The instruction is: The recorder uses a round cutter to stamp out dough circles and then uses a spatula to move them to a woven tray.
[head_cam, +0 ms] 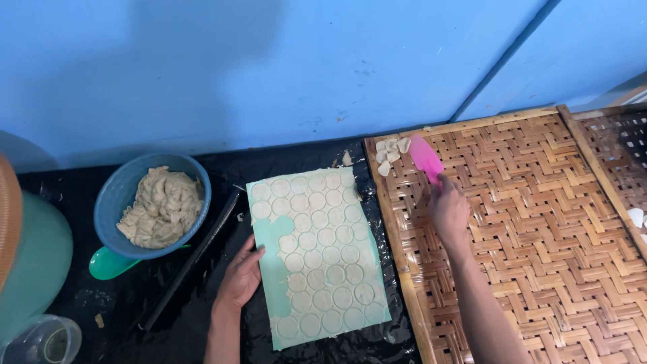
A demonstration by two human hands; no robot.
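Observation:
A light green sheet lies on the black surface, covered with several round cut discs of pale dough. My left hand rests flat on the sheet's left edge. My right hand is raised over the woven bamboo tray and grips a pink spatula by its handle. The spatula's blade points at a small cluster of dough pieces in the tray's far left corner.
A blue colander with a lump of dough sits at the left, over a green scoop. A black rod lies beside the sheet. A green container and a clear jar stand at far left. A second woven tray is at right, against the blue wall.

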